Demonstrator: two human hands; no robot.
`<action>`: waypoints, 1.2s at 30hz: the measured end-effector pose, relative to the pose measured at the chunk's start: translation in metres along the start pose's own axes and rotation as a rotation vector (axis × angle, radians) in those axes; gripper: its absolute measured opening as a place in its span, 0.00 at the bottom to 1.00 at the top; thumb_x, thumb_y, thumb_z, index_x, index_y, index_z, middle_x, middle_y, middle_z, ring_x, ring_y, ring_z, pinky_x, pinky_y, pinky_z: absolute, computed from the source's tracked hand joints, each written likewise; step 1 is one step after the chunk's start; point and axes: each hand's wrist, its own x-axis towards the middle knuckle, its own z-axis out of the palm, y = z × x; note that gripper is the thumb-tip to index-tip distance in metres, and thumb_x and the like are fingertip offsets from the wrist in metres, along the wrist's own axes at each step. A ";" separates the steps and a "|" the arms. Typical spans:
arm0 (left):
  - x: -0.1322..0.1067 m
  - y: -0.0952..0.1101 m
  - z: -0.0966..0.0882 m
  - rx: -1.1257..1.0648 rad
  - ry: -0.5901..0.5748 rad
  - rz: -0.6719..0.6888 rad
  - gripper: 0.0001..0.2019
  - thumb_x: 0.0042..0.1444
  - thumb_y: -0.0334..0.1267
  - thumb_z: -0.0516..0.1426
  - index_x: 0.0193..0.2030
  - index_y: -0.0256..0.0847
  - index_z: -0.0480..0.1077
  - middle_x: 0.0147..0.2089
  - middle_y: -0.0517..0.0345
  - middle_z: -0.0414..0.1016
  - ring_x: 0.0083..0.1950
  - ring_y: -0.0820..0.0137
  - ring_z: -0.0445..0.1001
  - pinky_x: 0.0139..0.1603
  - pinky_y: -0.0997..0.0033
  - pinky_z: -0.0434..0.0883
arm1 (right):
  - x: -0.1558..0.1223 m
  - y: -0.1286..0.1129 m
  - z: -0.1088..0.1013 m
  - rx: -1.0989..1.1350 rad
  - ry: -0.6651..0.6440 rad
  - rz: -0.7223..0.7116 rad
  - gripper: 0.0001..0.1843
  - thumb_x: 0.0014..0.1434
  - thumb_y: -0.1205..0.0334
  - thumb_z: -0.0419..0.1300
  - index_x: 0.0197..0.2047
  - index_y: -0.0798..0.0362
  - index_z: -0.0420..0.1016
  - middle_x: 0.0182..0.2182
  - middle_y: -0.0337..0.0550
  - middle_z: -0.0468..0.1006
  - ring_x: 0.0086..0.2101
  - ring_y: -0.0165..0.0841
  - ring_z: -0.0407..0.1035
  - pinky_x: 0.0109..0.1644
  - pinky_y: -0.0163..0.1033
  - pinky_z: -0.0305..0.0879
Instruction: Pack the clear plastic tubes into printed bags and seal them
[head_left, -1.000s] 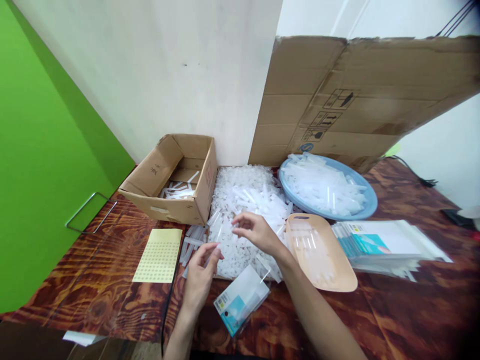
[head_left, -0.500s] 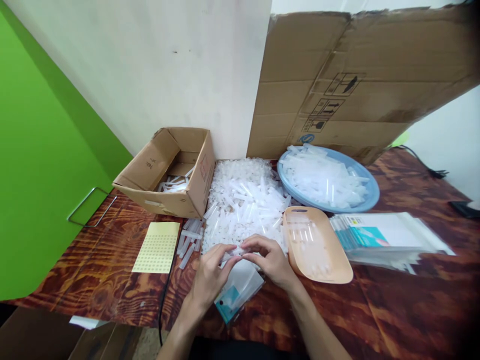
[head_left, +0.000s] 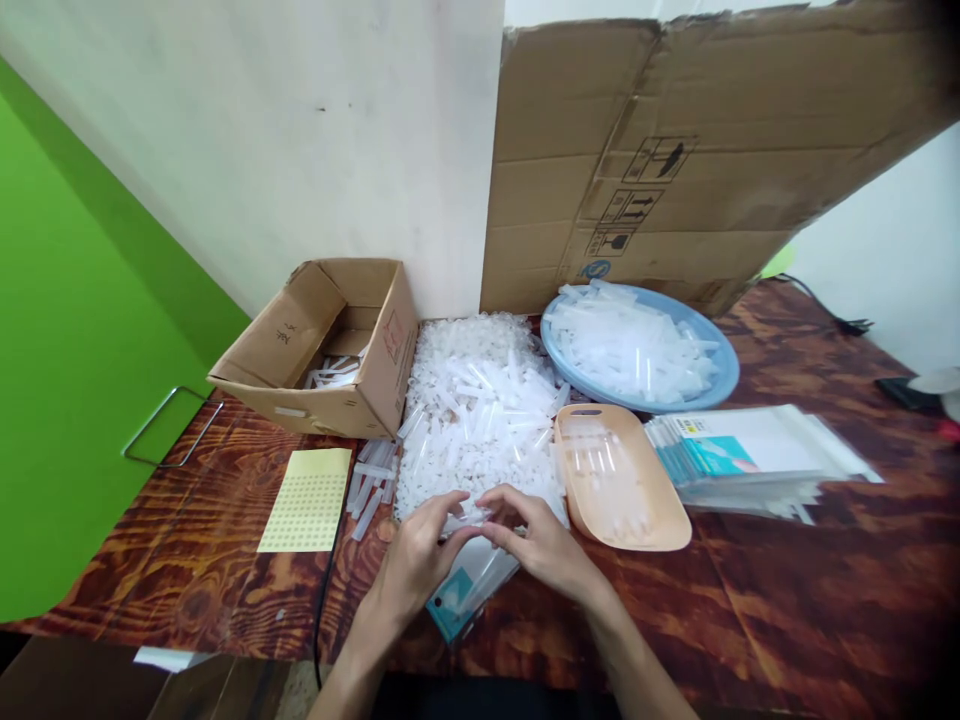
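Observation:
My left hand (head_left: 411, 566) and my right hand (head_left: 541, 545) meet at the near edge of a heap of small clear plastic tubes (head_left: 480, 410). The fingertips of both hands pinch clear tubes (head_left: 469, 520) between them. Right under the hands lies a clear plastic pouch with a blue and white card (head_left: 463, 590), partly covered by my fingers. A tan plastic tray (head_left: 626, 485) with a few tubes in it sits just right of my right hand.
An open cardboard box (head_left: 330, 345) with white strips stands at the back left. A blue basin (head_left: 637, 350) of clear pieces sits behind the tray. A stack of pouches (head_left: 750, 455) lies right. A yellow sticker sheet (head_left: 307, 500) lies left. Flattened cardboard (head_left: 675, 150) leans on the wall.
My right hand came back from the heap towards me and met my left hand over the pouch. The camera shifted slightly, and the hands now stay pinched together.

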 end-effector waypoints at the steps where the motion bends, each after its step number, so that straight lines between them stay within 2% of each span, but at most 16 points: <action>1: 0.001 0.002 0.000 0.036 -0.025 0.033 0.14 0.68 0.41 0.56 0.58 0.41 0.69 0.46 0.47 0.81 0.46 0.60 0.80 0.47 0.63 0.76 | -0.002 -0.001 0.001 0.019 -0.007 0.013 0.14 0.65 0.49 0.63 0.46 0.51 0.75 0.30 0.37 0.77 0.28 0.32 0.71 0.33 0.35 0.65; 4: 0.003 0.011 0.000 0.136 -0.103 0.130 0.12 0.69 0.39 0.54 0.56 0.41 0.71 0.41 0.47 0.81 0.41 0.58 0.80 0.44 0.60 0.74 | -0.004 -0.001 0.003 -0.028 -0.013 0.050 0.21 0.70 0.48 0.55 0.30 0.52 0.71 0.20 0.34 0.70 0.22 0.30 0.65 0.29 0.34 0.61; 6: 0.004 0.014 0.000 0.110 -0.091 0.114 0.13 0.68 0.42 0.56 0.55 0.41 0.72 0.41 0.47 0.81 0.41 0.57 0.79 0.44 0.59 0.73 | -0.005 -0.001 0.003 -0.073 0.000 0.056 0.27 0.73 0.48 0.50 0.24 0.52 0.67 0.16 0.34 0.67 0.20 0.29 0.64 0.28 0.34 0.59; 9: 0.004 0.013 -0.002 -0.048 0.007 -0.132 0.18 0.65 0.48 0.58 0.55 0.40 0.72 0.42 0.48 0.81 0.41 0.59 0.78 0.43 0.63 0.72 | -0.007 -0.005 -0.001 -0.049 0.054 0.030 0.19 0.70 0.49 0.56 0.30 0.52 0.72 0.21 0.36 0.72 0.23 0.31 0.68 0.28 0.35 0.61; 12: 0.005 0.008 -0.006 -0.324 -0.011 -0.452 0.19 0.67 0.53 0.53 0.39 0.39 0.75 0.28 0.58 0.74 0.28 0.68 0.71 0.30 0.72 0.66 | -0.008 -0.011 -0.005 -0.093 0.119 -0.082 0.08 0.65 0.56 0.63 0.43 0.50 0.75 0.34 0.41 0.79 0.34 0.36 0.73 0.38 0.38 0.68; 15: 0.006 0.009 -0.008 -0.582 -0.038 -0.593 0.21 0.64 0.56 0.55 0.30 0.40 0.70 0.20 0.66 0.63 0.22 0.72 0.63 0.24 0.75 0.60 | -0.006 -0.016 -0.003 -0.179 0.105 -0.166 0.05 0.67 0.59 0.60 0.43 0.50 0.75 0.38 0.43 0.79 0.38 0.37 0.73 0.44 0.40 0.67; 17: 0.004 0.013 -0.008 -0.558 -0.001 -0.577 0.17 0.64 0.53 0.56 0.34 0.40 0.71 0.22 0.65 0.66 0.23 0.72 0.65 0.25 0.75 0.61 | -0.005 -0.015 0.001 -0.202 0.096 -0.134 0.12 0.70 0.56 0.54 0.37 0.51 0.73 0.31 0.42 0.77 0.33 0.36 0.71 0.38 0.39 0.65; 20: -0.002 0.016 -0.006 -0.338 0.067 -0.343 0.10 0.66 0.44 0.55 0.40 0.41 0.74 0.32 0.56 0.76 0.34 0.66 0.75 0.34 0.71 0.69 | -0.005 -0.006 0.009 -0.114 0.110 -0.027 0.25 0.72 0.49 0.50 0.25 0.51 0.65 0.19 0.37 0.68 0.23 0.31 0.64 0.28 0.36 0.59; 23: -0.008 0.016 -0.002 -0.227 0.105 -0.133 0.07 0.64 0.39 0.57 0.43 0.41 0.76 0.36 0.52 0.79 0.39 0.62 0.78 0.42 0.66 0.72 | -0.009 0.005 0.016 0.198 0.100 0.140 0.29 0.68 0.40 0.53 0.22 0.50 0.62 0.14 0.32 0.60 0.15 0.27 0.55 0.19 0.33 0.49; 25: -0.010 0.015 0.005 -0.261 0.170 -0.184 0.07 0.65 0.39 0.57 0.44 0.41 0.75 0.38 0.51 0.79 0.40 0.62 0.78 0.42 0.67 0.74 | -0.012 0.007 0.020 0.416 0.129 0.198 0.29 0.66 0.36 0.55 0.25 0.51 0.66 0.15 0.33 0.64 0.14 0.26 0.56 0.17 0.32 0.50; 26: -0.010 0.016 0.008 -0.302 0.215 -0.258 0.07 0.65 0.39 0.57 0.45 0.41 0.74 0.38 0.52 0.79 0.40 0.63 0.79 0.41 0.67 0.74 | -0.013 0.006 0.022 0.484 0.146 0.182 0.28 0.64 0.35 0.57 0.27 0.52 0.70 0.18 0.36 0.69 0.16 0.28 0.61 0.19 0.33 0.57; 28: -0.010 0.020 0.015 -0.394 0.256 -0.396 0.08 0.66 0.41 0.56 0.47 0.41 0.73 0.38 0.53 0.79 0.38 0.64 0.79 0.40 0.68 0.75 | -0.014 0.001 0.026 0.520 0.155 0.107 0.26 0.61 0.35 0.62 0.36 0.53 0.77 0.28 0.43 0.79 0.26 0.34 0.73 0.32 0.37 0.70; 30: -0.011 0.024 0.018 -0.432 0.190 -0.405 0.09 0.67 0.41 0.55 0.48 0.41 0.73 0.40 0.53 0.79 0.40 0.64 0.79 0.42 0.68 0.75 | -0.014 -0.004 0.030 0.465 0.169 0.048 0.23 0.58 0.39 0.67 0.44 0.50 0.80 0.39 0.47 0.82 0.38 0.39 0.77 0.46 0.43 0.73; 32: -0.016 0.025 0.018 -0.368 0.088 -0.325 0.10 0.67 0.41 0.55 0.51 0.43 0.73 0.48 0.49 0.78 0.48 0.61 0.78 0.48 0.65 0.75 | -0.016 -0.005 0.032 0.405 0.204 0.017 0.19 0.59 0.43 0.68 0.44 0.49 0.81 0.45 0.48 0.82 0.47 0.42 0.76 0.54 0.45 0.70; 34: -0.027 0.020 0.017 -0.234 0.084 -0.295 0.12 0.66 0.41 0.57 0.54 0.43 0.71 0.53 0.47 0.75 0.53 0.58 0.76 0.50 0.62 0.74 | -0.020 -0.001 0.030 0.384 0.272 -0.006 0.16 0.63 0.45 0.65 0.42 0.50 0.80 0.47 0.49 0.81 0.51 0.44 0.74 0.57 0.45 0.68; 36: -0.043 0.010 0.017 -0.086 0.119 -0.335 0.17 0.62 0.43 0.60 0.56 0.41 0.68 0.51 0.45 0.74 0.52 0.55 0.75 0.51 0.57 0.73 | -0.024 0.004 0.021 0.375 0.336 0.012 0.18 0.67 0.44 0.59 0.43 0.50 0.78 0.41 0.48 0.82 0.45 0.42 0.76 0.51 0.44 0.71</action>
